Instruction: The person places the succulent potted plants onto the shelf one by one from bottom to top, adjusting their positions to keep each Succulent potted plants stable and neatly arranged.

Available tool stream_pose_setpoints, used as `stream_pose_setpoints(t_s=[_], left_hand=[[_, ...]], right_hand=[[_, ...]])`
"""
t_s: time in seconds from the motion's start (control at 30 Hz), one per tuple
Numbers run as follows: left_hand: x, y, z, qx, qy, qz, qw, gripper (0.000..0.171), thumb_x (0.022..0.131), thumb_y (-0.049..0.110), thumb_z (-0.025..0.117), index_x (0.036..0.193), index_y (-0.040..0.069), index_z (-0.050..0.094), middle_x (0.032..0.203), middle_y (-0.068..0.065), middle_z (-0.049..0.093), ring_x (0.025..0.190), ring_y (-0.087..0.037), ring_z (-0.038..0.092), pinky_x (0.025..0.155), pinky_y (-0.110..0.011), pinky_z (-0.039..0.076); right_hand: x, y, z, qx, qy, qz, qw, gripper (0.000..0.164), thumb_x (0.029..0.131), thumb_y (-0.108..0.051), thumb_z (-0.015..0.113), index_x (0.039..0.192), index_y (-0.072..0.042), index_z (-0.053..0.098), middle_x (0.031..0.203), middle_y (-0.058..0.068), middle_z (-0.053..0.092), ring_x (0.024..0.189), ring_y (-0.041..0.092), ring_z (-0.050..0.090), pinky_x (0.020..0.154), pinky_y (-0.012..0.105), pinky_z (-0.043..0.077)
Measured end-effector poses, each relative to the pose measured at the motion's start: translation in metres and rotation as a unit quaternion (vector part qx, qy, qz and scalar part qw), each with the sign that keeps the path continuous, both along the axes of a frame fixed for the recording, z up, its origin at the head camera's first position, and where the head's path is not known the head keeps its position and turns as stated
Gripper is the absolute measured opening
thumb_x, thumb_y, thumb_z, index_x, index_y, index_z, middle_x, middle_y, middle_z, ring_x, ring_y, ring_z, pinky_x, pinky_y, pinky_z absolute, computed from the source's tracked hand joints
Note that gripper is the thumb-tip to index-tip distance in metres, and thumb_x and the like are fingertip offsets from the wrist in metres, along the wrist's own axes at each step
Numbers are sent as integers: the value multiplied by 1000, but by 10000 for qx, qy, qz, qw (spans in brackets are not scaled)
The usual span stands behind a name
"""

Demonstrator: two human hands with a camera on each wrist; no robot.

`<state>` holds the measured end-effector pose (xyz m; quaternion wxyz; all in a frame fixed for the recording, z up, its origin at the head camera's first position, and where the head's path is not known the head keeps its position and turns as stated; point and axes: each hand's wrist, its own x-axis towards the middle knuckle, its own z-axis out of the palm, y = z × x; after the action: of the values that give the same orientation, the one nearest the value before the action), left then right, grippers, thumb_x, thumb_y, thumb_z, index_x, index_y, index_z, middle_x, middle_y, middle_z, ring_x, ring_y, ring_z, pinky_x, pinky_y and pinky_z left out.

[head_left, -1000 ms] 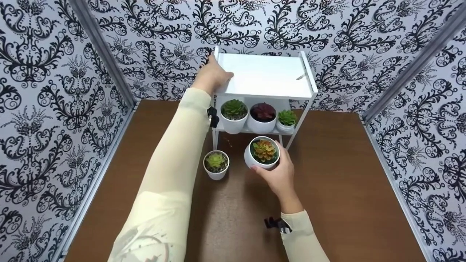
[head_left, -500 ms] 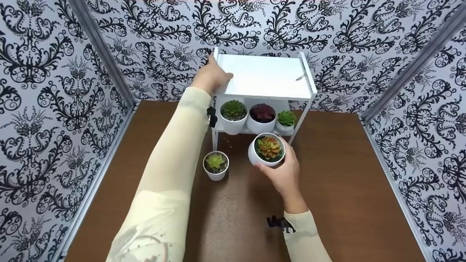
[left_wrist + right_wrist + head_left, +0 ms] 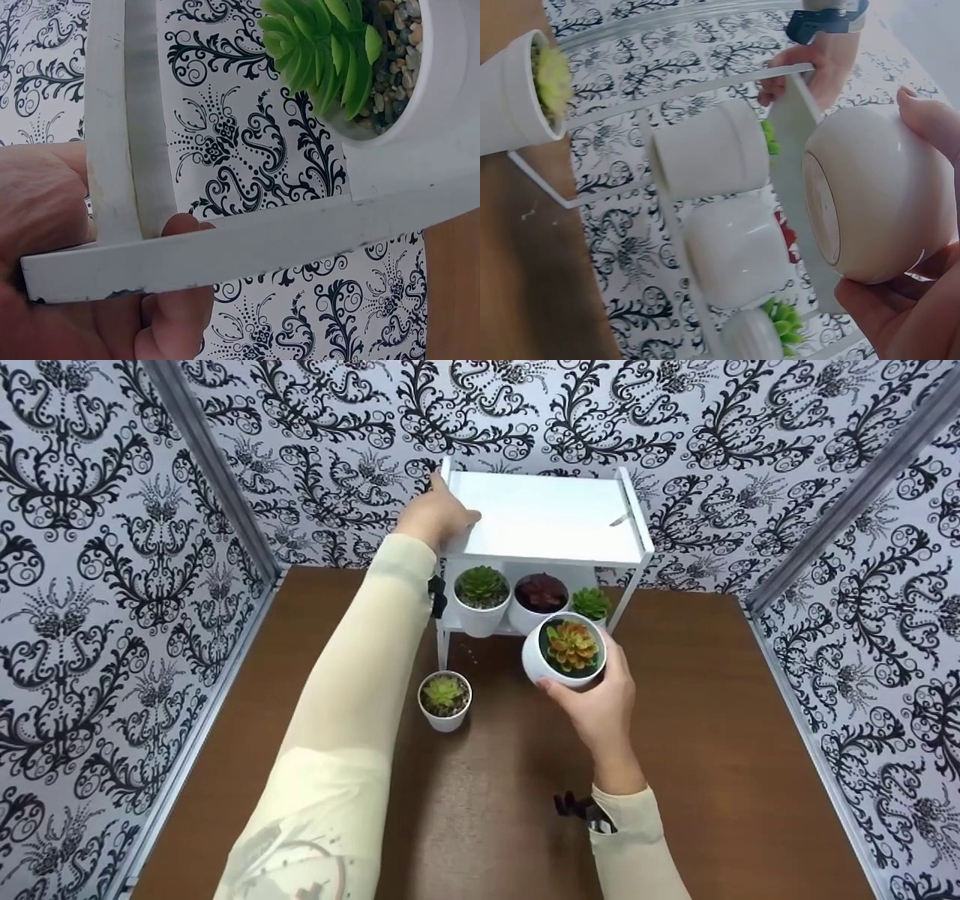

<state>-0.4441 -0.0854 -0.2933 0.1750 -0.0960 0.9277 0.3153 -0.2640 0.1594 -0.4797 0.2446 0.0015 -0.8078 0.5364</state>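
Observation:
My left hand (image 3: 436, 515) grips the upper left corner of a white two-tier shelf (image 3: 544, 514); in the left wrist view its fingers (image 3: 176, 322) wrap around the frame. With my right hand (image 3: 600, 712) I hold a round white pot (image 3: 877, 195) by its side, lifted in front of the shelf. An orange-yellow succulent (image 3: 571, 646) fills that pot, which tilts toward me. On the lower tier stand a green succulent pot (image 3: 481, 611), a dark red succulent pot (image 3: 534, 615) and a small green succulent pot (image 3: 591, 604), partly hidden by the held one.
A small white pot with a pale green succulent (image 3: 445, 701) stands on the brown table (image 3: 712, 735), in front of the shelf's left leg. Patterned walls (image 3: 750, 450) enclose the table at the back and both sides.
My right hand has carried the orange-yellow succulent pot upward and to the right, so it now overlaps the lower tier's right end. The left hand keeps its grip on the shelf corner.

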Motion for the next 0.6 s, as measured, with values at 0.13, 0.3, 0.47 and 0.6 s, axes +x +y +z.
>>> stream_pose_setpoints(t_s=[0.13,0.3,0.47,0.6], left_hand=[[-1,1,-2,-41,38,-37,10000,107,107,52,54,165,21,-30,175,-14,31,156,-32,42,128,-42,39],[-3,0,-6,-93,185,-59,9998,107,107,52,55,166,19,-29,173,-15,36,153,-33,46,126,-42,42],[-7,1,-10,-145,288,-57,9995,108,106,53,55,166,18,-27,172,-15,37,154,-34,44,128,-44,39],[-10,1,-13,-230,314,-61,9992,107,106,55,54,166,19,-27,171,-17,38,149,-33,50,122,-41,46]], right_hand=[[-3,1,13,-58,180,-122,9997,103,61,-27,105,151,-8,57,145,10,64,133,25,58,118,47,44],[-9,1,31,-116,436,-379,9983,100,63,-26,104,150,-8,59,144,8,66,130,22,60,118,45,44],[-17,5,50,-102,696,-709,9950,99,62,-26,104,149,-8,60,142,8,68,128,21,61,119,43,44],[-22,9,61,-151,815,-821,9932,100,63,-30,104,149,-6,59,143,11,67,130,22,60,119,42,45]])
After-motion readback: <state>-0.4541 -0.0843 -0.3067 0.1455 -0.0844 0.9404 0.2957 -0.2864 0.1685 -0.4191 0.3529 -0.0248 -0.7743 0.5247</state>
